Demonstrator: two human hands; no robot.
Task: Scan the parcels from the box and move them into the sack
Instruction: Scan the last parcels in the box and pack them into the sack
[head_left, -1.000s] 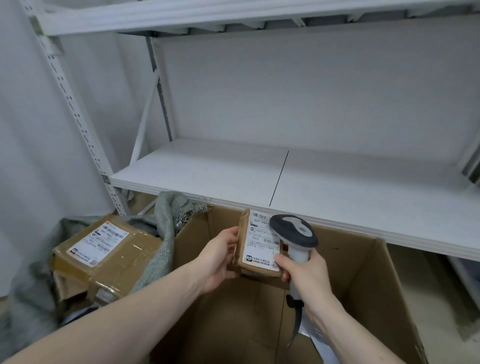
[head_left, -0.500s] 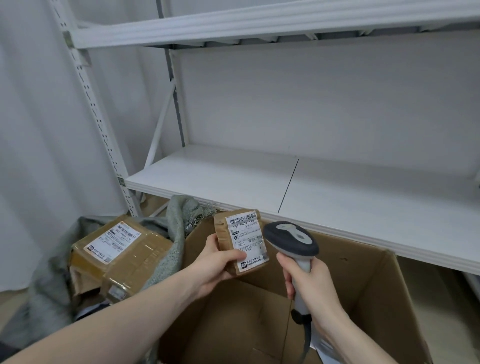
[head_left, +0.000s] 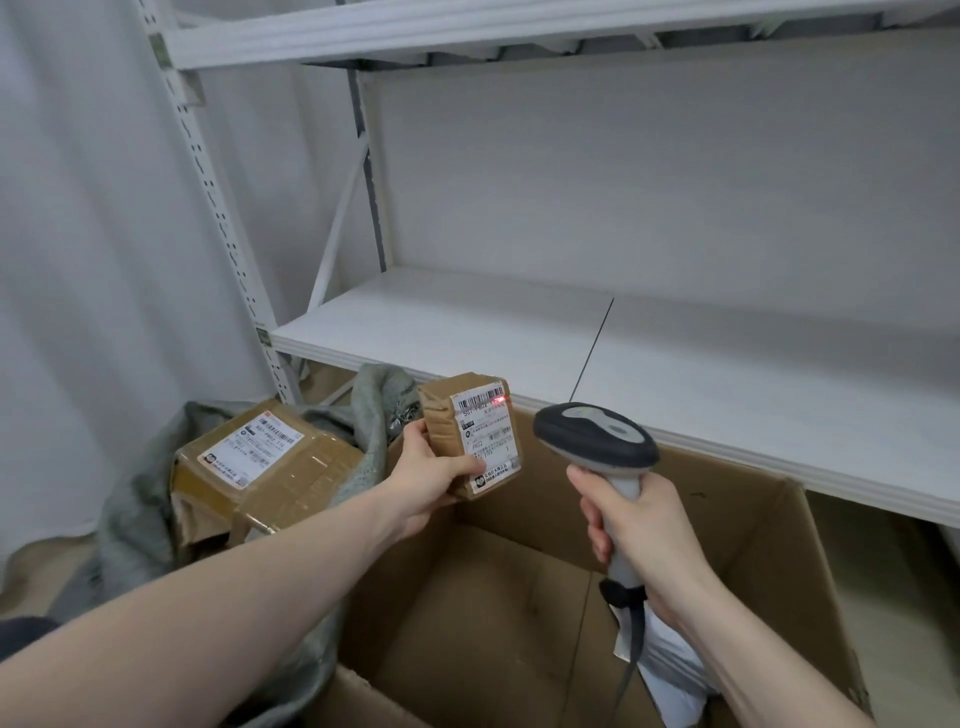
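Brown taped parcels number two: a small labelled one (head_left: 470, 434), gripped by the left hand (head_left: 434, 475) above the open cardboard box (head_left: 524, 613), and a larger one (head_left: 265, 462) in the grey sack (head_left: 132, 514). The right hand (head_left: 641, 525) clasps one grey handheld scanner (head_left: 597, 441).

Shelving unit (head_left: 519, 332): white metal rack with two boards in view, one at mid height, one along the top edge.
Upright post (head_left: 208, 187): perforated, at the rack's left corner.
Diagonal brace (head_left: 340, 218): white strut behind the post, leaning right toward the top.
Curtain (head_left: 78, 260): pale fabric hanging left of the rack.
Floor (head_left: 883, 561): beige, under the lower board's right end.
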